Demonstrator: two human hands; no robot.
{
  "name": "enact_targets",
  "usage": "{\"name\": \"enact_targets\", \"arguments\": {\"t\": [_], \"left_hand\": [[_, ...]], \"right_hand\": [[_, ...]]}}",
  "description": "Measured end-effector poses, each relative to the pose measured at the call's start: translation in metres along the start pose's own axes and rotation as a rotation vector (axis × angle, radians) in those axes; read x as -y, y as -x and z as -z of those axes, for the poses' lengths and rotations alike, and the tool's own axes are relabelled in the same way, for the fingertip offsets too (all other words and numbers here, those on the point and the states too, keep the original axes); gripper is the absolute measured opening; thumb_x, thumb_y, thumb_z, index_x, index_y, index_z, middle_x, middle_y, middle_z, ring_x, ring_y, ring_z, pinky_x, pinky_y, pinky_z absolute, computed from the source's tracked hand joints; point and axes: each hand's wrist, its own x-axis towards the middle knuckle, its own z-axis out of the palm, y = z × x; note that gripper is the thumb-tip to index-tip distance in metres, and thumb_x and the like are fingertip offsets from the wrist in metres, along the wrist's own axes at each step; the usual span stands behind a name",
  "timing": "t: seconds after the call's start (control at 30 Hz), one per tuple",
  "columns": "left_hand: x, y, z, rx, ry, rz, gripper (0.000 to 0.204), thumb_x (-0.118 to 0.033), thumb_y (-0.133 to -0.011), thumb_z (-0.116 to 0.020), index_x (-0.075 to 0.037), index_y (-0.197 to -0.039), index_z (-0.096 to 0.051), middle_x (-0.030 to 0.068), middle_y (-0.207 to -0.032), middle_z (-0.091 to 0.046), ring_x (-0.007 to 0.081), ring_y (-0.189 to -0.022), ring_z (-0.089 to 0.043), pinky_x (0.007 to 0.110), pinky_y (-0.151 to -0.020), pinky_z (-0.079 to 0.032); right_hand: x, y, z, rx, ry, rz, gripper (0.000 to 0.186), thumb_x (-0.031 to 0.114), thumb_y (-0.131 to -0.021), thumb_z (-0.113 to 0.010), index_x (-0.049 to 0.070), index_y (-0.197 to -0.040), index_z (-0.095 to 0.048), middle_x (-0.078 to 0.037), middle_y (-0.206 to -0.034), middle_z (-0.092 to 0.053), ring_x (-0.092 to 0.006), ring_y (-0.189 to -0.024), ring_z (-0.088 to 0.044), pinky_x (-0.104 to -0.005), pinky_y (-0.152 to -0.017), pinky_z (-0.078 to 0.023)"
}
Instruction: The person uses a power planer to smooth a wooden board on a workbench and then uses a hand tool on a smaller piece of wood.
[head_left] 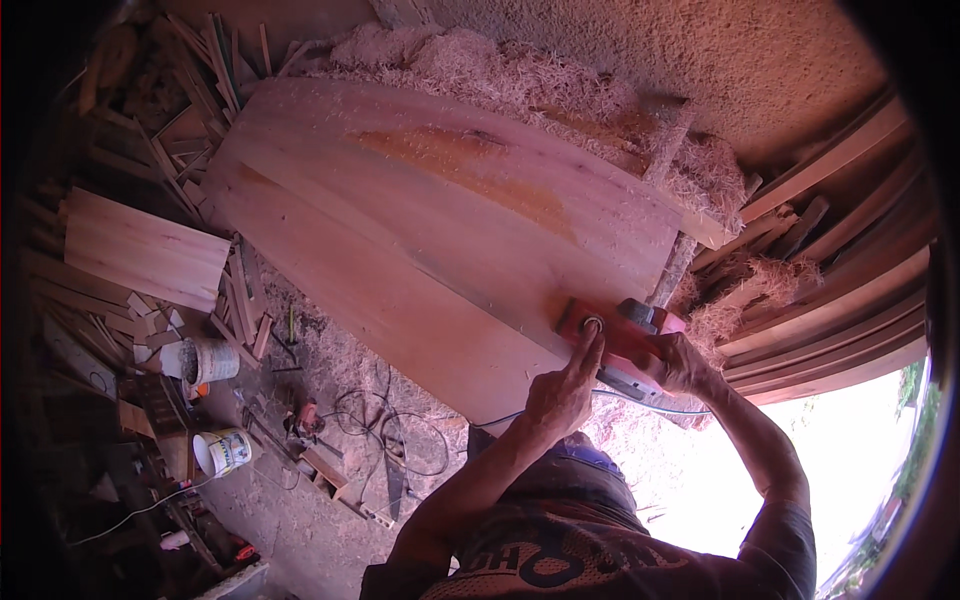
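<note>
A red and dark electric planer [628, 348] rests on the near right end of a broad wooden panel [430, 240]. My left hand [562, 398] bears on the planer's front knob, its fingers stretched up to it and partly hidden. On the right, my right hand [688, 366] is wrapped round the planer's rear handle. A cable trails from the tool along my left forearm and below it. The panel is built of several boards side by side, with an orange-brown rougher patch [470, 175] towards its far edge.
Heaps of wood shavings [480, 60] lie behind the panel against a rough wall. Long planks [830, 300] are stacked at the right. At the left are a smaller board [145, 250], offcuts, two white buckets [225, 452], and coiled cable [390, 430] on the littered floor.
</note>
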Motion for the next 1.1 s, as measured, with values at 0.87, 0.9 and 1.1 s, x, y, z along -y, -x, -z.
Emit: {"name": "enact_targets", "arguments": {"t": [0.87, 0.9, 1.1], "left_hand": [[0.076, -0.002, 0.033, 0.024, -0.007, 0.013, 0.08, -0.009, -0.08, -0.068, 0.006, -0.153, -0.037, 0.0215, -0.167, -0.024, 0.0198, -0.124, -0.064, 0.027, -0.053, -0.055], [0.08, -0.001, 0.033, -0.011, 0.006, 0.003, 0.085, -0.008, -0.079, -0.069, 0.004, -0.154, -0.034, 0.0206, -0.167, -0.022, 0.0223, -0.114, -0.067, 0.029, -0.055, -0.057], [0.104, 0.002, 0.036, -0.071, 0.042, 0.014, 0.093, -0.007, -0.076, -0.071, 0.001, -0.158, -0.027, 0.0186, -0.168, -0.022, 0.026, -0.096, -0.074, 0.032, -0.058, -0.059]], "right_hand": [[-0.003, -0.075, -0.022, 0.001, 0.023, -0.02, 0.02, 0.017, -0.095, -0.061, 0.014, -0.115, -0.059, -0.019, -0.086, -0.069, -0.0351, -0.061, -0.068, -0.0424, -0.046, -0.052], [-0.003, -0.081, -0.024, -0.006, 0.043, 0.017, 0.019, 0.018, -0.095, -0.061, 0.014, -0.114, -0.06, -0.019, -0.085, -0.069, -0.0353, -0.061, -0.068, -0.0427, -0.046, -0.052], [0.002, -0.113, -0.028, -0.031, -0.007, 0.103, 0.018, 0.014, -0.092, -0.064, 0.016, -0.11, -0.058, -0.016, -0.08, -0.067, -0.0357, -0.061, -0.067, -0.0423, -0.045, -0.051]]}}
